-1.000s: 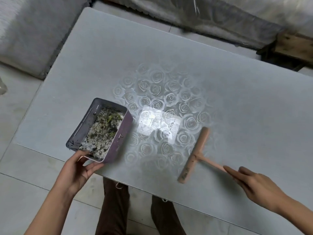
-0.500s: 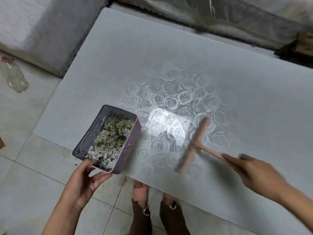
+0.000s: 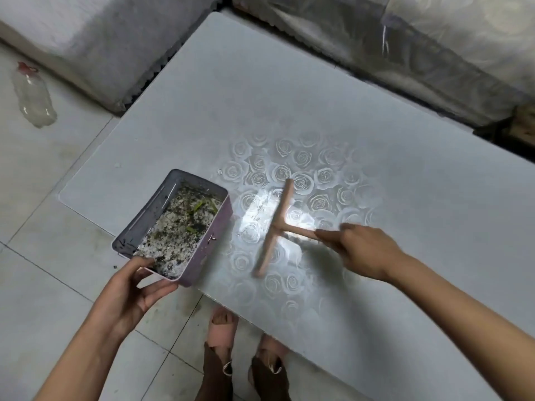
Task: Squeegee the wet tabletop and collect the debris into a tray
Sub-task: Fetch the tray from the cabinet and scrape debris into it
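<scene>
Right hand [image 3: 364, 253] grips the end of the squeegee's [image 3: 276, 224] handle, fingers curled round it, forearm reaching in from the lower right. The squeegee is a wooden T. Its blade is on the table [image 3: 231, 96], running from far to near, and the handle points right into the hand. Blade and fingers are blurred.

Just left of the blade, apart from it, is the tray [image 3: 215, 241], a pinkish rectangular tin at the table's near left corner, its near end past the table edge. Left hand [image 3: 130, 290] holds that near end, thumb over the rim and fingers curled underneath, the arm coming up from the lower left. Debris [image 3: 179, 230], pale grit with dark bits and a few green scraps, covers the tray's bottom.

The tabletop is pale grey with an embossed rose pattern [image 3: 304, 157], and a bright glare falls beside the blade. Below the near edge two feet in sandals [image 3: 223, 322] stand on a tiled floor [image 3: 43, 285]. A clear plastic bottle [image 3: 33, 96] with a red cap lies on the tiles at far left. A grey cushion [image 3: 86, 39] borders the table's far left corner.
</scene>
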